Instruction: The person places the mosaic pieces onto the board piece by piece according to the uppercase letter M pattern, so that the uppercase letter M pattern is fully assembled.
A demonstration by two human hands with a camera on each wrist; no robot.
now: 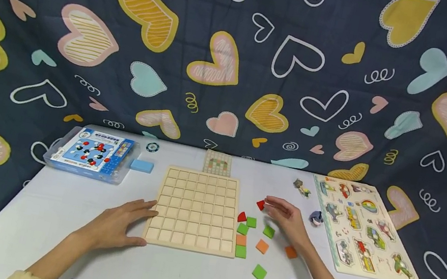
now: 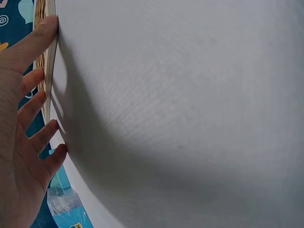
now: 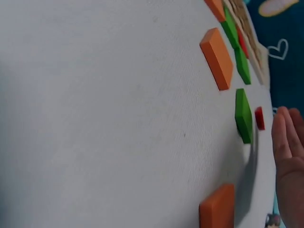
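Observation:
A square wooden grid board (image 1: 194, 212) with shallow compartments lies flat on the white table. My left hand (image 1: 116, 221) is at its left side, fingers spread and fingertips touching the edge; the left wrist view shows the thumb and fingers along that edge. To the right of the board my right hand (image 1: 288, 218) hovers with fairly straight fingers beside a red piece (image 1: 260, 205); in the right wrist view that piece lies apart from the hand. Another red piece (image 1: 242, 217), several green squares (image 1: 259, 272) and several orange squares (image 1: 262, 246) lie about the board's right side.
A patterned card (image 1: 217, 163) lies behind the board. At the back left are a boxed molecule set (image 1: 91, 153), a blue block (image 1: 141, 166) and a round token (image 1: 152, 147). A picture puzzle board (image 1: 362, 229) and two small figures (image 1: 316, 218) stand on the right.

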